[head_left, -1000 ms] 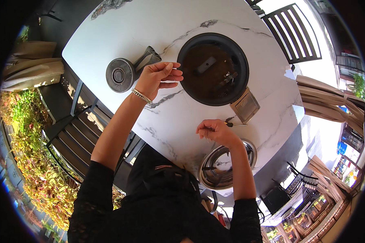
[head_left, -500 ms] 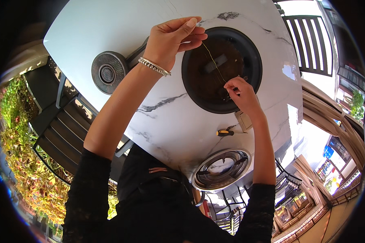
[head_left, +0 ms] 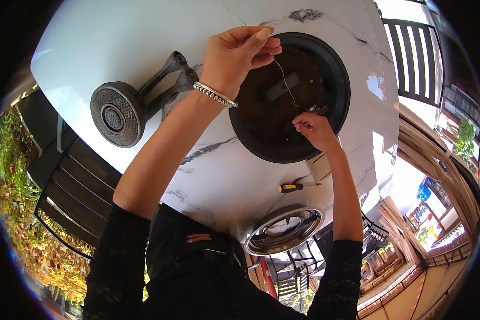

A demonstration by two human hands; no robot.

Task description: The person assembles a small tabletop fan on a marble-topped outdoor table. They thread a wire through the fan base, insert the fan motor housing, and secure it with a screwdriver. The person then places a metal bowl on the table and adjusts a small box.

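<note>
From my remote seat, I see the black round pan (head_left: 340, 80) with the thin yellowish wire (head_left: 287, 82) stretched above it. My left hand (head_left: 237, 56), over the pan's left edge, pinches the wire between thumb and finger; my right hand (head_left: 316, 130), over its near right part, has the fingertips closed on the lower stretch. Left of the pan lies the dark disc-ended part (head_left: 116, 114); on its near side are the yellow-and-black screwdriver (head_left: 290, 188) and, farther off, the shiny metal ring (head_left: 256, 240).
</note>
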